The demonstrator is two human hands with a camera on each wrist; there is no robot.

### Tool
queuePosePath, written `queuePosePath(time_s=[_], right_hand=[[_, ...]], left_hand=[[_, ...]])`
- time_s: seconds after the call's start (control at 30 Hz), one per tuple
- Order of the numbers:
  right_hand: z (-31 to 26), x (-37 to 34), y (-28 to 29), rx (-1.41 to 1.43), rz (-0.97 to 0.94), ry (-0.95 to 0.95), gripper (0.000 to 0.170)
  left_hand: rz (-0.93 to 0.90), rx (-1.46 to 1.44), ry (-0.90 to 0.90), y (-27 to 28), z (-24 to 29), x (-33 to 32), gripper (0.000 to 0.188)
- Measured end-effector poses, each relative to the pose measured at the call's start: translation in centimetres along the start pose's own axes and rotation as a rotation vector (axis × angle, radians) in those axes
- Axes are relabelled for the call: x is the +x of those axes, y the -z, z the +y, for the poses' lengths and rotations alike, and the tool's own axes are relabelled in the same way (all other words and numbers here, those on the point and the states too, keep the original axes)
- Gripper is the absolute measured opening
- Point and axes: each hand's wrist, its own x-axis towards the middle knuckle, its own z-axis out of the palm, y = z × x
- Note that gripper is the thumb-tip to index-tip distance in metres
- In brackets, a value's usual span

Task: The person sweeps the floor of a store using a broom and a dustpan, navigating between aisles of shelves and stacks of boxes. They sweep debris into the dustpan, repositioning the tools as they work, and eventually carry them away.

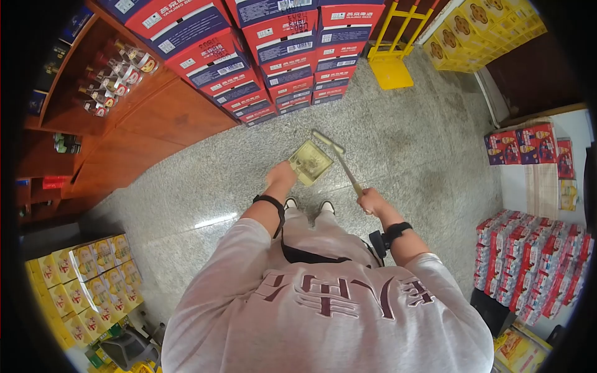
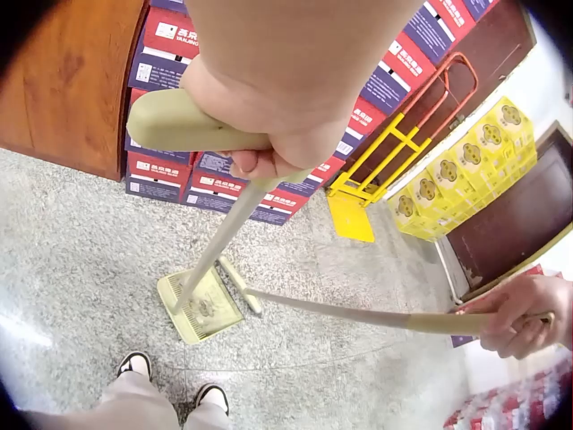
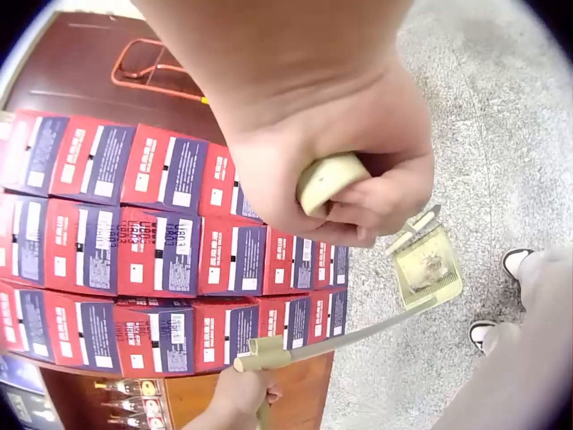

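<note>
My left hand (image 1: 282, 176) grips the pale green handle (image 2: 183, 124) of a long-handled dustpan (image 1: 323, 165). The pan lies low by the speckled floor ahead of my shoes, with grey-brown debris (image 2: 206, 309) inside it. In my right hand (image 1: 372, 202) is the pale green grip of a broom (image 2: 358, 314), fingers curled round it. The broom's narrow head (image 1: 328, 142) is down beside the pan's right far edge. From the right wrist view, the end of the broom grip (image 3: 331, 182) pokes out of the fist, and the pan (image 3: 427, 269) shows beyond.
Tall stacks of red and blue beer cartons (image 1: 286, 68) stand ahead, next to a wooden cabinet (image 1: 168, 118) holding bottles. A yellow hand truck (image 1: 392, 68) is behind right. Yellow boxes (image 1: 87, 283) are at left; shrink-wrapped packs (image 1: 528, 258) at right.
</note>
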Motion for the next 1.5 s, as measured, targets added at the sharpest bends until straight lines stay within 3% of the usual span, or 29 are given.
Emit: queuePosePath(time_s=[0.07,0.1,0.17,0.2,0.27,0.43,0.5,0.53,0.6,0.83,1.03,1.1,1.23,1.3,1.33,1.4,1.5], right_hand=[[0.1,-0.1,-0.2,0.191,-0.175,-0.185,0.024],[-0.3,-1.1,0.5,0.191,-0.171,-0.189,0.024],[-1.9,-4.7,3.2,0.658,-0.239,-0.288,0.034],[-1.6,-5.7,3.8,0.652,-0.237,-0.291,0.034],[-1.0,-7.6,4.6,0.940,-0.196,-0.356,0.036],[-3.5,-10.8,5.8,0.810,-0.189,-0.290,0.034],[-4.7,-10.2,5.3,0.510,-0.161,-0.157,0.045],[-5.3,-9.4,4.9,0.503,-0.166,-0.151,0.045],[-6.3,-7.0,3.8,0.195,-0.129,-0.035,0.026],[-11.2,1.1,-0.6,0.073,-0.165,-0.003,0.020],[-17.3,5.0,-7.9,-0.154,-0.171,0.043,0.022],[-19.2,4.7,-9.7,-0.028,-0.307,-0.024,0.022],[-20.9,3.7,-13.1,-0.204,-0.306,0.061,0.022],[-21.9,3.2,-12.9,-0.130,-0.495,0.011,0.017],[-22.2,3.2,-12.3,-0.138,-0.491,0.010,0.017],[-22.2,3.5,-9.9,0.417,-0.661,-0.170,0.009],[-22.1,2.8,-7.8,0.574,-0.713,-0.281,0.004]], left_hand=[[0.024,0.000,-0.014,0.1,-0.2,-0.1,0.028],[0.021,-0.001,-0.019,-0.3,-0.6,0.3,0.028],[0.013,-0.040,-0.055,-1.6,-1.9,1.6,0.032],[0.011,-0.047,-0.054,-1.0,-2.1,1.1,0.032],[-0.039,-0.077,-0.067,1.0,-2.6,-0.4,0.035],[0.098,-0.141,-0.069,1.0,-11.5,1.0,0.036],[0.126,-0.219,0.034,2.0,-15.2,0.6,0.036],[0.132,-0.225,0.040,2.8,-16.3,-0.4,0.036],[0.177,-0.243,0.199,4.2,-18.4,-2.5,0.034],[0.188,-0.181,0.291,3.4,-26.5,-5.3,0.027],[0.227,-0.223,0.397,4.1,-31.4,-6.3,0.027],[0.262,-0.250,0.381,3.9,-32.9,-6.5,0.027],[0.235,-0.261,0.438,3.4,-34.0,-7.2,0.029],[0.206,-0.268,0.445,3.7,-34.1,-7.6,0.032],[0.206,-0.276,0.444,4.0,-34.0,-7.6,0.032],[0.203,-0.292,0.467,4.5,-34.0,-7.5,0.035],[0.235,-0.300,0.463,4.1,-35.2,-6.6,0.037]])
